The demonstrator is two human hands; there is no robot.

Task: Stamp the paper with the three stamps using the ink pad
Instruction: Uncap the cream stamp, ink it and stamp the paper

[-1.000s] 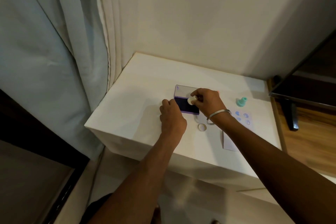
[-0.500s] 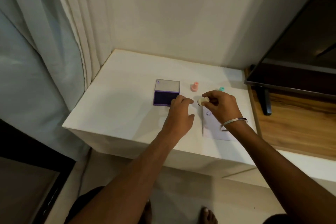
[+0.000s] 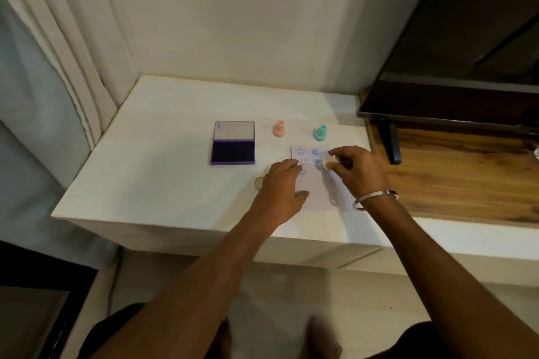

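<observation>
Surface: white table set in a corner against a pale wall, with a curtain hanging at its left.
Right hand: right hand pinches a cream stamp between thumb and fingertips, the stamp tilted with its round face toward the sheet; whether the face touches the sheet cannot be told.
Right wrist: a silver bangle circles it.
Left hand: left hand lies palm down with fingers straight, pressing on the left edge of the paper and holding nothing.
Paper: white sheet flat on the table near its front right, under both hands, already carrying several blue round prints and small smiley faces at its far end.
Pink stamp: pink stamp stands upright behind the paper, between the ink pad and the teal stamp.
Teal stamp: teal stamp stands upright just beyond the far edge of the paper.
Ink pad: purple ink pad sits open to the left of the pink stamp, lid folded back, dark pad facing up.
Small round object: partly hidden beside the left hand; what it is cannot be told.
Right side: dark TV screen on a stand over a wooden surface.
</observation>
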